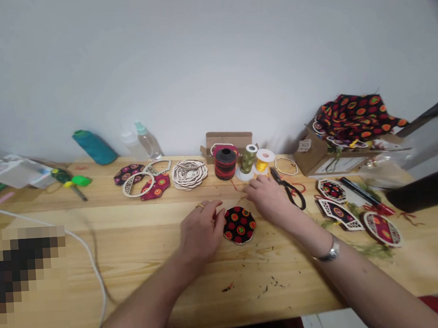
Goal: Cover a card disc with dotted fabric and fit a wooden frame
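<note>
A scalloped disc covered in black fabric with red and orange flower circles [239,226] lies flat on the table. Beside its left edge rests my left hand [202,229], thumb at the rim and fingers loosely apart, gripping nothing visible. My right hand [268,198] is above and right of the disc, its fingers curled down just in front of the thread spools. A thin tan strand [241,198] shows at those fingertips; whether they pinch it is hidden. Black-handled scissors [293,191] lie right of this hand.
Behind are a red cord spool [225,164], a green spool [249,159], a yellow spool [265,160] and stacked wooden cutouts [189,174]. A cardboard box [315,153] holds patterned fabric [360,118]. Finished ornaments [382,229] lie right; a white cable [95,263] crosses the left.
</note>
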`<control>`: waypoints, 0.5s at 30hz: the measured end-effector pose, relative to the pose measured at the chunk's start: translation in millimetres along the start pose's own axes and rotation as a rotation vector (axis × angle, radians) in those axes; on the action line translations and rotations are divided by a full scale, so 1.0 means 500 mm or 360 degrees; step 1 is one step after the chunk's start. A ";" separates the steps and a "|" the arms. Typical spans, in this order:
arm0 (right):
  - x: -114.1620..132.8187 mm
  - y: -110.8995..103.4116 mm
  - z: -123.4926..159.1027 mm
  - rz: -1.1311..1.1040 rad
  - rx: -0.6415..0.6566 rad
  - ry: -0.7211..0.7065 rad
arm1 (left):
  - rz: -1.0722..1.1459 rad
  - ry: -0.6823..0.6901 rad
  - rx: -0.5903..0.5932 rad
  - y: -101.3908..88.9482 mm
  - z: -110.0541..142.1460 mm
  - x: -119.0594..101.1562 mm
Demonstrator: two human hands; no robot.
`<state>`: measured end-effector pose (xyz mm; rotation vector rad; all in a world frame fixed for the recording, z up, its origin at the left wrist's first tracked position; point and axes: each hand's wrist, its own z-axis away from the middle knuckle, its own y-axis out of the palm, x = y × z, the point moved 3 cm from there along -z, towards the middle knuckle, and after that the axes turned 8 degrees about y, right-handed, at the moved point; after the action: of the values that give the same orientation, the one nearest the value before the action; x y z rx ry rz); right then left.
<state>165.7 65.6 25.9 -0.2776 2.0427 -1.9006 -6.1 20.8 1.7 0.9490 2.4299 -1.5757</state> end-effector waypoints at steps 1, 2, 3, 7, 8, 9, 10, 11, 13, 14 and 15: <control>0.009 -0.002 -0.008 0.0001 0.0047 -0.0035 | -0.0023 0.0010 -0.0021 -0.001 0.000 0.000; 0.018 -0.003 -0.016 -0.0009 0.0082 -0.0053 | -0.0043 0.0023 -0.0036 -0.002 0.001 -0.001; 0.025 -0.004 -0.023 -0.0023 0.0105 -0.0049 | -0.0059 0.0037 -0.0046 -0.003 0.001 -0.003; 0.034 -0.032 -0.053 -0.0061 0.0107 0.0126 | -0.0070 0.0069 -0.0065 -0.006 0.005 -0.009; 0.032 -0.049 -0.063 -0.0089 0.0081 0.0197 | -0.0063 0.0074 -0.0060 -0.006 0.006 -0.011; 0.029 -0.070 -0.074 -0.0133 0.0042 0.0262 | -0.0052 0.0076 -0.0055 -0.006 0.007 -0.012; 0.026 -0.094 -0.086 -0.0197 -0.0014 0.0321 | -0.0036 0.0079 -0.0047 -0.006 0.008 -0.012; 0.021 -0.121 -0.099 -0.0425 -0.0150 0.0423 | -0.0019 0.0080 -0.0038 -0.006 0.009 -0.013; 0.015 -0.169 -0.126 -0.0878 -0.0366 0.0453 | 0.0008 0.0072 -0.0012 -0.005 0.010 -0.012; 0.013 -0.189 -0.139 -0.1083 -0.0446 0.0422 | 0.0019 0.0065 0.0008 -0.003 0.010 -0.012; 0.012 -0.205 -0.149 -0.1237 -0.0522 0.0380 | 0.0027 0.0053 0.0026 -0.002 0.010 -0.012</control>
<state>123.8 123.7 130.7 -1.1121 2.6683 -2.0421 -3.2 13.5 2.5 1.0039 2.4278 -1.5894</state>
